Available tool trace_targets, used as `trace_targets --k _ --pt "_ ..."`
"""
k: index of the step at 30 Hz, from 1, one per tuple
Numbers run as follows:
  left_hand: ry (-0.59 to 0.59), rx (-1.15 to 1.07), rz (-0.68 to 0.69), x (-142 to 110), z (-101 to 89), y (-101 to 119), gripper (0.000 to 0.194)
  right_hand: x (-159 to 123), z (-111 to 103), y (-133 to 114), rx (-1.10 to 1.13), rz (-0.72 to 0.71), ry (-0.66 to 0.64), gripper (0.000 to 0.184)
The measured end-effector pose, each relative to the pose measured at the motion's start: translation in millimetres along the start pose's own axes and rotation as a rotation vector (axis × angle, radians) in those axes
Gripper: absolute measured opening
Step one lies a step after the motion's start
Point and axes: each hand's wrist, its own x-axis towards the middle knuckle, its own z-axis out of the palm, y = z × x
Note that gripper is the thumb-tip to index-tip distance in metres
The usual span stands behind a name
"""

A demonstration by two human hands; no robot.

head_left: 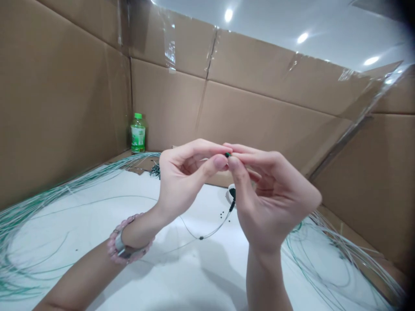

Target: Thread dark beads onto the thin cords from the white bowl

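My left hand (186,179) and my right hand (270,196) meet at the fingertips above the white tabletop. Between them is a small dark green piece (228,154), pinched by thumb and forefinger from both sides; most of it is covered, so its kind does not show. Below the right fingers hangs a black sleeve-like end (232,205) on a thin wire (220,226), which loops down with a small black bead-like part (201,238) on it. Behind the right hand, partly hidden, a small white cup (230,195) holds dark green pieces.
Several tiny black bits (222,214) lie by the cup. Bundles of green and white wires (42,211) curve along the left, with more wires (343,246) at right. A green bottle (138,134) stands in the back corner. Cardboard walls (259,112) enclose the table.
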Motion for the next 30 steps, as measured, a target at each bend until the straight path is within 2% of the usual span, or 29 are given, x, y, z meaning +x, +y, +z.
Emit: trace_targets --k 7,20,30 --pt "0.027 0.044 0.002 2.2 -3.2 -2.5 0.008 0.1 0.0 -0.2 0.036 0.042 -0.049 0.020" --pt "-0.003 0.205 0.045 4.5 -1.8 4.6 0.009 -0.2 -2.9 -0.2 -0.055 -0.011 -0.026 0.022" --pt "-0.027 0.340 0.124 4.3 -6.7 3.4 0.005 3.9 -10.9 -2.2 -0.148 -0.035 -0.105 0.021"
